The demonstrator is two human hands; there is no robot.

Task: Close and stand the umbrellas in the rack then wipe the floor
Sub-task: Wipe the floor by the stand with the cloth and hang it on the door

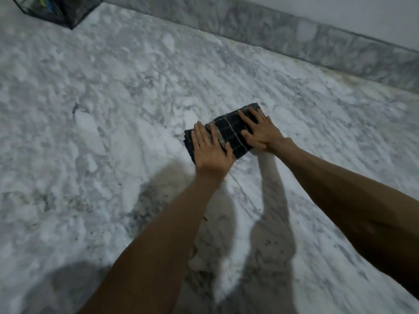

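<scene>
A folded dark plaid cloth [229, 132] lies flat on the white and grey marble floor [113, 109]. My left hand [210, 150] presses palm-down on the cloth's near left end, fingers spread. Flat on the far right end rests my right hand [260, 130], fingers also apart. Both arms stretch out from the lower right. The black wire umbrella rack [61, 10] stands at the top left corner, cut off by the frame edge; something blue and yellow-green shows inside it, too little to identify.
A grey marble skirting [294, 39] runs along the white wall from top middle to the right edge. Shadows of my arms fall on the floor below the cloth. A few dark specks dot the floor near my arms.
</scene>
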